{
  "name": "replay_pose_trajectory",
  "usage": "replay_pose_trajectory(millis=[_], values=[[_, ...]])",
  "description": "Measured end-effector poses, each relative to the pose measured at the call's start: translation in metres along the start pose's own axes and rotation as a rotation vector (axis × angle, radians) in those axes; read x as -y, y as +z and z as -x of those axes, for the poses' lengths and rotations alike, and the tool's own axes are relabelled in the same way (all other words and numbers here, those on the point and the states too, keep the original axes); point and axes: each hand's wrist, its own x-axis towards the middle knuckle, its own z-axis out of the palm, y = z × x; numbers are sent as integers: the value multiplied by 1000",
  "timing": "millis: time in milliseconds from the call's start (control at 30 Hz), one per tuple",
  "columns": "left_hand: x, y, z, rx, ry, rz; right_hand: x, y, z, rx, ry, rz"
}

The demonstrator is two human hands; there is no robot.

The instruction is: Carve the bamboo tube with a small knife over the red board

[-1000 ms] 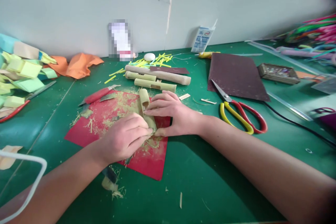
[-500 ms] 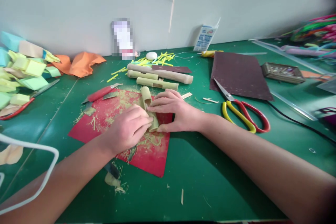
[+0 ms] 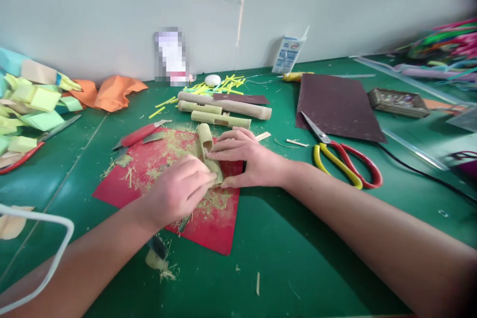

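- While both my hands met at the bamboo tube (image 3: 213, 166), which I took as the clock's centre, the green table (image 3: 290, 258) bore everything else.
- The red sheet (image 3: 219, 228) lay skewed beneath the tube; if it was loose, a hard push could have skidded it, tube and all.
- The dark sheet (image 3: 335, 104) lay well apart at two o'clock, the tip of the scissors (image 3: 337, 156) over its near edge, their handles toward three.
- From three o'clock my right hand (image 3: 248, 156) was clamped on the tube, fingers at the slot, thumb by the near end. Had that hold slackened, the round wall could have rolled.
- From eight o'clock my left hand (image 3: 182, 184) had its fingers curled at the near half; whether they pinched anything I could not tell. A slip might have driven them into my right thumb.
- The tube itself pointed its far end to eleven, slot facing up; a rough rim could have pricked a fingertip.
- A slotted tube (image 3: 238, 121) lay crosswise, apart, at one.
- A red-handled tool (image 3: 139, 134) lay near ten.
- Shavings (image 3: 179, 144) littered the sheet; trapped underneath, they could have unsteadied the tube.
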Motion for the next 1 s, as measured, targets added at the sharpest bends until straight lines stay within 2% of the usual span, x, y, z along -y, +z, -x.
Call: replay_pose_trajectory(millis=[67,200,367,533,667,833,1000], values=[[0,0,-2,-17,-24,-18,0,0,0,-5,0,-3],[-1,1,-2,38,7,-1,1,0,0,-9,-8,8],[5,-4,1,14,-5,-37,8,0,-1,-46,-44,29],[6,-7,2,101,95,-1,17,0,-2,-31,-81,30],[5,-9,-1,51,22,-35,20,2,-3,-9,-52,39],[1,-8,0,88,103,-34,19,3,-2,-53,-33,14],[5,-8,1,36,31,-53,14,1,-2,-28,-44,-46]])
